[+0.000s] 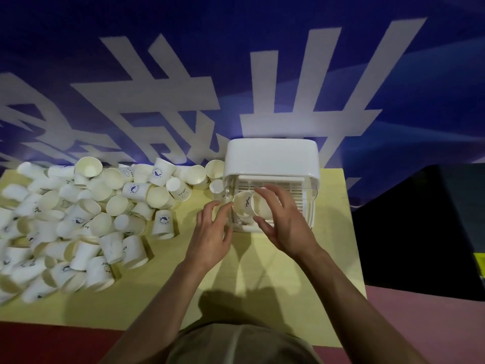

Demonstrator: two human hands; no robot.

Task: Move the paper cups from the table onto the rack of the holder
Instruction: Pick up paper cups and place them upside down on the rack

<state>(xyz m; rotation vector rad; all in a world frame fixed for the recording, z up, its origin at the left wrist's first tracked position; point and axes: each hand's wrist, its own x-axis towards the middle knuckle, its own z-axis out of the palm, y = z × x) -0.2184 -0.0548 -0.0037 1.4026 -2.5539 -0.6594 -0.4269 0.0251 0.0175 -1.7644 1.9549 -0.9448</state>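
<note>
A white plastic cup holder (271, 157) stands at the back of the yellow table (183, 298), its slatted rack (278, 187) facing me. My right hand (283, 227) grips a white paper cup (245, 204) lying on its side over the rack's front left part, thumb below and fingers above. My left hand (210, 232) hovers just left of the holder with fingers spread and loosely bent, fingertips close to the cup's rim, holding nothing. A big heap of paper cups (78, 219) covers the table's left half.
A few cups (215, 169) sit right against the holder's left side. A blue banner with white characters (236, 74) hangs behind the table. A dark object (425, 232) lies to the right beyond the table edge. Bare tabletop lies in front of the holder.
</note>
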